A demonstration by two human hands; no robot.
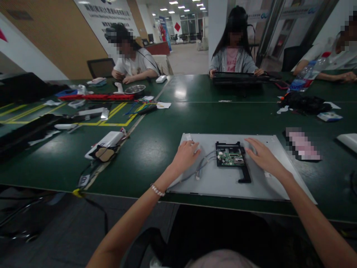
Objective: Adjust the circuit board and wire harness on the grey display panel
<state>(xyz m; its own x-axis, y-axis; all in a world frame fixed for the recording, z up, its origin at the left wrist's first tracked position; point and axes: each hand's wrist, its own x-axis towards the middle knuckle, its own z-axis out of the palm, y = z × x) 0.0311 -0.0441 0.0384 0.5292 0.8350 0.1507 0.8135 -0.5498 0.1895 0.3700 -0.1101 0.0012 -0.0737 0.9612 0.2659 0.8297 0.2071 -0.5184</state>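
A grey metal panel [223, 182] lies flat on the green table in front of me. A green circuit board [230, 156] in a black frame sits at its middle, with thin grey cables [203, 165] running off to the left. My left hand [186, 154] rests on the panel's left part, fingers curled loosely over the surface beside the cables. My right hand [262, 154] lies flat on the panel just right of the circuit board, fingers stretched out. Neither hand holds anything that I can see.
A white device with a cable [106, 146] lies to the left on the green table [156, 141]. A black bundle [305, 102] and a water bottle [308, 74] are at the far right. Three other people sit along the far side; one handles a black panel [237, 79].
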